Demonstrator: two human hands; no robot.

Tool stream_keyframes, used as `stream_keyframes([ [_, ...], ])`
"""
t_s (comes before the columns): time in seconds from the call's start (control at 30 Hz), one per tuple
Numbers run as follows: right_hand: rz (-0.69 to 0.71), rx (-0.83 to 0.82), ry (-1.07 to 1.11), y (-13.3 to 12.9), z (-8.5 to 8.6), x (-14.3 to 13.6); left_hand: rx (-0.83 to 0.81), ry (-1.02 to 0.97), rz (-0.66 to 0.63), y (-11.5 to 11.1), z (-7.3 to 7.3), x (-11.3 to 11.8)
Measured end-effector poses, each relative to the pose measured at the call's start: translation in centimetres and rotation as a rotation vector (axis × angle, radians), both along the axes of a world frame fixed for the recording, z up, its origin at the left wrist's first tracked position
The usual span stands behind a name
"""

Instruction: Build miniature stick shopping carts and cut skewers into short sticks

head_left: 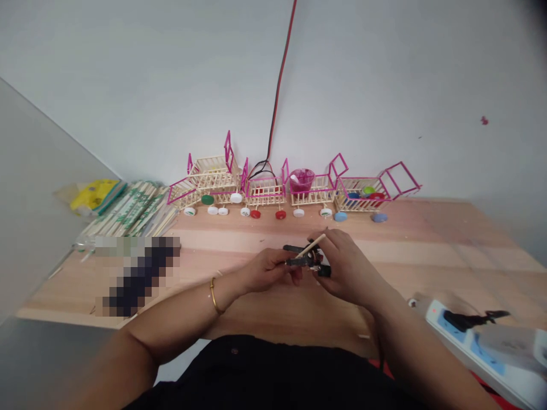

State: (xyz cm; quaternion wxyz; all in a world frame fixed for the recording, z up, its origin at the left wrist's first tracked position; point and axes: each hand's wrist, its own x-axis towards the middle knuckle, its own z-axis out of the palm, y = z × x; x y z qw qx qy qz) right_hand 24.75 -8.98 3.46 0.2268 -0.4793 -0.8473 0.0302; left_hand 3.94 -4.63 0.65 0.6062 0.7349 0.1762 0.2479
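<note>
Just above the wooden table, my right hand (pixel 342 265) is curled round a black hand tool (pixel 304 261) with two dark arms and a metal middle. Its exact kind is hard to make out. The fingers of my left hand (pixel 269 267) close on the tool's left end; the fingertips are partly hidden. A thin pale wooden stick (pixel 314 245) slants up and right across the tool, close to my right fingers. Beyond my hands stands a row of small stick-built carts, among them a cart with red wheels (pixel 265 196) and one with blue wheels (pixel 363 196).
Packs of wooden sticks (pixel 132 210) and a yellow bag (pixel 96 195) lie at the left. A purple cup (pixel 302 181) sits in one cart. At the right is a white power strip (pixel 465 347) with a black plug (pixel 461 320). A red-black cable (pixel 280 85) hangs down the wall.
</note>
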Motion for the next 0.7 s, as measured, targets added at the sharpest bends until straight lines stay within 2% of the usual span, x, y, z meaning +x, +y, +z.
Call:
stream_keyframes([
  [0.17,-0.004,-0.006,-0.008,0.0,-0.1,0.1,-0.112,-0.016,-0.04,-0.1,0.0,0.1],
  [0.5,0.028,-0.016,0.006,0.0,-0.7,0.0,0.042,0.057,-0.059,0.2,0.0,-0.3],
  [0.7,-0.017,0.029,-0.016,0.0,-1.5,-0.3,0.037,0.087,-0.052,0.1,0.1,-0.6],
])
